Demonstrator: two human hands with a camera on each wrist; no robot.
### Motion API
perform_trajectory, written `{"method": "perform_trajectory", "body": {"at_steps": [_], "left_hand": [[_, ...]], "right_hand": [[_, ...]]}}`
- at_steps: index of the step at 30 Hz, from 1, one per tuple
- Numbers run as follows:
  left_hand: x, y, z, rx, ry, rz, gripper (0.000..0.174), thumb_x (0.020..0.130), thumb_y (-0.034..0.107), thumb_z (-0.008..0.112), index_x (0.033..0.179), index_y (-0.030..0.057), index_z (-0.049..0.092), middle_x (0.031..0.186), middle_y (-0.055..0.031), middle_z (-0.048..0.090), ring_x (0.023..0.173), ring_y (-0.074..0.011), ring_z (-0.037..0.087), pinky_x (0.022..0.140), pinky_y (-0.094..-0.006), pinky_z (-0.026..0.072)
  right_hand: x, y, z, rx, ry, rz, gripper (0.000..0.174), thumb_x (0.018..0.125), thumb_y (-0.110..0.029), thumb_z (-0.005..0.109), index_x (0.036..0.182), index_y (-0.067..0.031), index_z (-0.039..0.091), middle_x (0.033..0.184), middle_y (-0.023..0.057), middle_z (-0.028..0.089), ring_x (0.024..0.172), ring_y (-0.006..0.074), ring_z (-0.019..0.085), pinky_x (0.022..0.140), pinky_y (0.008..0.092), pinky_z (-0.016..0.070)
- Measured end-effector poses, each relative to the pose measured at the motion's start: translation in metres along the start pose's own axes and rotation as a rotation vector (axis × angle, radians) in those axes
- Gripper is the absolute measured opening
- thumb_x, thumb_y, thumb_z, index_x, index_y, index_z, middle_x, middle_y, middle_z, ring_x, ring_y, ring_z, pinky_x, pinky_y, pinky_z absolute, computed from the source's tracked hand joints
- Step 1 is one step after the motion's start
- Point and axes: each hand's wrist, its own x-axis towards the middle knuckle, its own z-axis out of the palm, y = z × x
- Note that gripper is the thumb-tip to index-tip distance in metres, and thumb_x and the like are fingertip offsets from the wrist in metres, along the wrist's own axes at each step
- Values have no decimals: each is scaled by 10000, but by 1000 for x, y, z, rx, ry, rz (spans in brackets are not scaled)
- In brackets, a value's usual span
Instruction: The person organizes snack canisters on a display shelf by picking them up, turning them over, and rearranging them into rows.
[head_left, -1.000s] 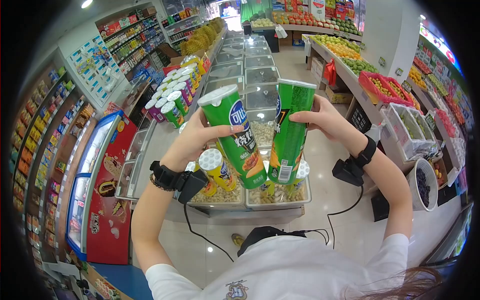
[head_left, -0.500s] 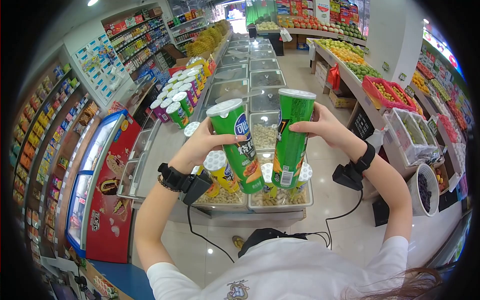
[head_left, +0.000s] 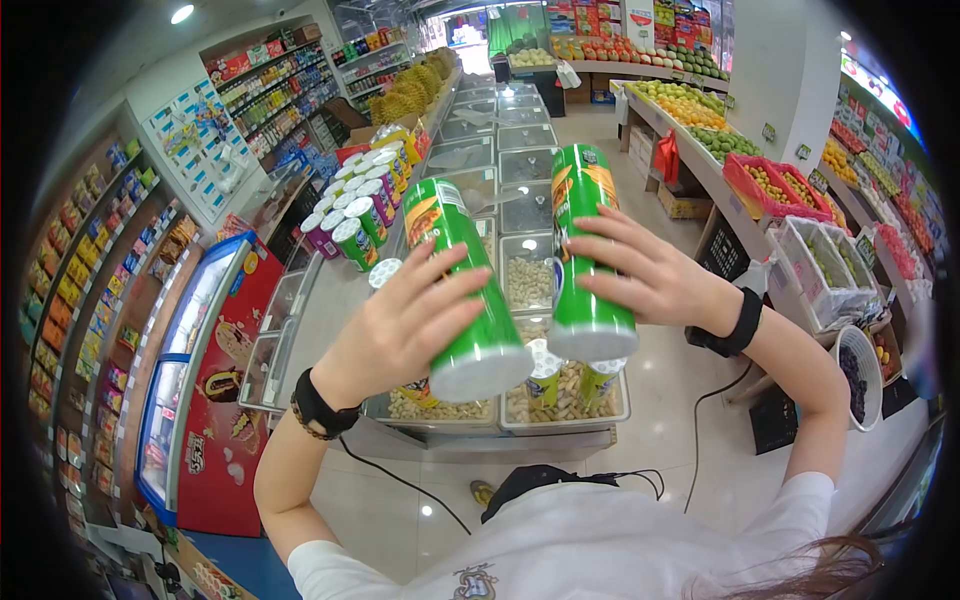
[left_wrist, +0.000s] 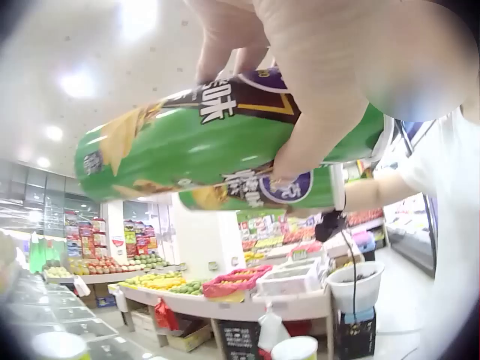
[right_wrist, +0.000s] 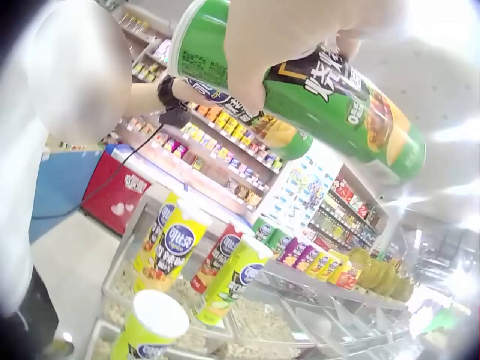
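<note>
My left hand (head_left: 400, 325) grips a green can (head_left: 470, 300), its fingers laid over the side. The lidded end tilts down toward me. In my right hand (head_left: 655, 270) is another green can (head_left: 590, 270), also with its lidded end low and nearer to me. The cans lean apart at their far ends. The left wrist view shows the thumb against the left-hand can (left_wrist: 195, 146); in the right wrist view the other can (right_wrist: 337, 112) lies across the hand. Below them, yellow-green cans (head_left: 545, 375) stand on a bin of nuts.
Lidded bins (head_left: 527, 165) run away down the middle. Rows of cans (head_left: 360, 240) stand on the counter at the left, beyond a red freezer (head_left: 225, 400). At the right are fruit stands (head_left: 700, 150) and a white basket (head_left: 858, 375) on the floor side.
Both hands have turned the green cans over, so the lidded ends now point down toward me and the backs of the hands show. The cans stay gripped.
</note>
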Motion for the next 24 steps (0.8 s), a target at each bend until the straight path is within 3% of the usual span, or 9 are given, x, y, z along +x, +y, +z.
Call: {"method": "perform_trajectory", "body": {"at_steps": [3, 8, 14, 24], "left_hand": [[-13, 2, 14, 150, -43, 165, 312, 782, 56, 671, 1032, 51, 484, 1238, -156, 566, 1181, -423, 521, 1007, -611, 422], [-21, 12, 28, 193, -115, 307, 372, 803, 131, 658, 1089, 99, 423, 1200, -123, 568, 1110, -382, 569, 969, -590, 465], [-11, 34, 39, 165, -106, 441, 389, 835, 200, 636, 1132, 140, 391, 1210, -79, 549, 1113, -339, 569, 961, -560, 479], [-11, 28, 42, 219, -168, 446, 342, 821, 223, 642, 1098, 181, 444, 1198, -55, 560, 1138, -330, 551, 981, -560, 459]], "right_hand": [[-7, -7, -2, -90, -34, -150, 354, 809, -118, 647, 1144, -134, 536, 1267, 155, 537, 1186, 344, 523, 1020, 527, 439], [-15, -21, -3, -61, -34, -289, 374, 817, -133, 658, 1163, -167, 521, 1273, 146, 532, 1188, 341, 521, 1015, 531, 434], [-22, -38, 0, 5, -99, -320, 399, 809, -127, 662, 1171, -192, 506, 1283, 127, 521, 1195, 332, 511, 1026, 527, 422], [-28, -39, -6, 5, -170, -273, 391, 812, -124, 661, 1167, -190, 510, 1295, 146, 512, 1199, 343, 506, 1002, 540, 430]]}}
